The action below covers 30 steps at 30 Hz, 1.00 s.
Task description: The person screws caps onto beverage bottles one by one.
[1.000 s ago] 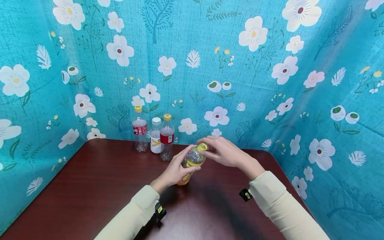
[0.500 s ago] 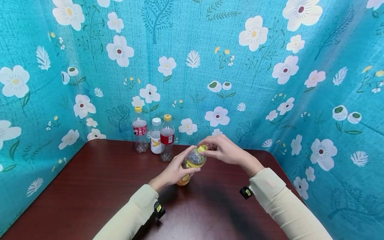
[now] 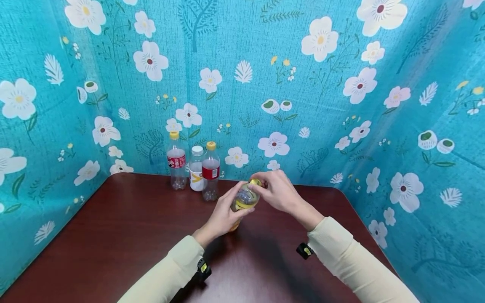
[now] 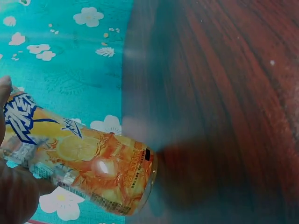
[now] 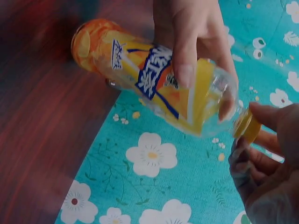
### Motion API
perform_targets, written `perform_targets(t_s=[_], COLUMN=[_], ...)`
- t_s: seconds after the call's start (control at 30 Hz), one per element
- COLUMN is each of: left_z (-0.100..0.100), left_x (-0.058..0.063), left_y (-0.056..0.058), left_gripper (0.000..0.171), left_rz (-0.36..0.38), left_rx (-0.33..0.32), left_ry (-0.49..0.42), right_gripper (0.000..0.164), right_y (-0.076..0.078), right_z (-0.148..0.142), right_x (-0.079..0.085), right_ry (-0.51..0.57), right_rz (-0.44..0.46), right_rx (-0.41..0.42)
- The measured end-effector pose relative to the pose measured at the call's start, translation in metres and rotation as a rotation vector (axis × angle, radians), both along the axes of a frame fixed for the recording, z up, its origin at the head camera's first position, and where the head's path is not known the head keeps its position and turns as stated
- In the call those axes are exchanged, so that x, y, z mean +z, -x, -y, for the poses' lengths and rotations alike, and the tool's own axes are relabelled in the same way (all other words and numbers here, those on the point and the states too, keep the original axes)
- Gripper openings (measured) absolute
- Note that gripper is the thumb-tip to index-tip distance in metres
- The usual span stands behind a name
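Note:
A clear plastic drink bottle [image 3: 246, 196] with a yellow and orange label leans to the right in the head view. My left hand [image 3: 222, 213] grips it around the upper body, thumb on the near side. With fingertips and thumb, my right hand [image 3: 279, 192] pinches the yellow cap [image 5: 251, 129], which sits at the bottle's mouth in the right wrist view. Fruit pictures cover the lower label [image 4: 100, 163] in the left wrist view. Whether the base touches the table cannot be told. My fingers hide part of the cap.
Three capped bottles stand together at the back left of the dark wooden table [image 3: 125, 227]: one with a pink-red label [image 3: 176, 162], a white one [image 3: 196, 172], and one with a red label [image 3: 210, 172]. A blue flowered cloth [image 3: 242, 92] hangs around the table.
My right hand has turned around the cap, its thumb moving up and its wrist shifting slightly left. The left hand keeps its grip on the bottle. The other bottles stand as before.

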<state>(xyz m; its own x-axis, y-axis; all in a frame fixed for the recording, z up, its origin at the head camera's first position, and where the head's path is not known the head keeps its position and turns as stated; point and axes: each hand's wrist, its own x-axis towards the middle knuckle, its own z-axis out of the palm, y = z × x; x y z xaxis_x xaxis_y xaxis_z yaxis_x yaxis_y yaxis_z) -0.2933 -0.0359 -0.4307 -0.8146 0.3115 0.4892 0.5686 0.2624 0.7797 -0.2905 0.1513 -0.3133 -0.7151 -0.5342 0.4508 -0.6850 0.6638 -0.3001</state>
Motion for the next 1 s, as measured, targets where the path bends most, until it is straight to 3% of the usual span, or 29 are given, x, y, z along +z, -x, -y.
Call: perform_targets(t_s=[0.1,0.27,0.6,1.0], left_z=[0.001,0.005,0.009,0.027], left_x=[0.001,0.001,0.004,0.018], left_y=[0.002,0.004,0.003,-0.001], left_gripper=[0.077,0.076,0.077,0.076], left_rz=[0.006,0.031,0.080,0.088], left_rx=[-0.003,-0.031,-0.026,0.041], left_ry=[0.005,0.008,0.004,-0.030], right_gripper=[0.023,0.026,0.029,0.014], right_y=[0.000,0.004,0.003,-0.004], right_z=[0.001,-0.002,-0.017,-0.029], right_x=[0.002,0.003,0.017,0.022], right_ry=[-0.010,-0.070,-0.170,-0.175], right_rz=[0.019,0.041,-0.039,-0.088], right_rx=[-0.017,0.034,0.162,0.159])
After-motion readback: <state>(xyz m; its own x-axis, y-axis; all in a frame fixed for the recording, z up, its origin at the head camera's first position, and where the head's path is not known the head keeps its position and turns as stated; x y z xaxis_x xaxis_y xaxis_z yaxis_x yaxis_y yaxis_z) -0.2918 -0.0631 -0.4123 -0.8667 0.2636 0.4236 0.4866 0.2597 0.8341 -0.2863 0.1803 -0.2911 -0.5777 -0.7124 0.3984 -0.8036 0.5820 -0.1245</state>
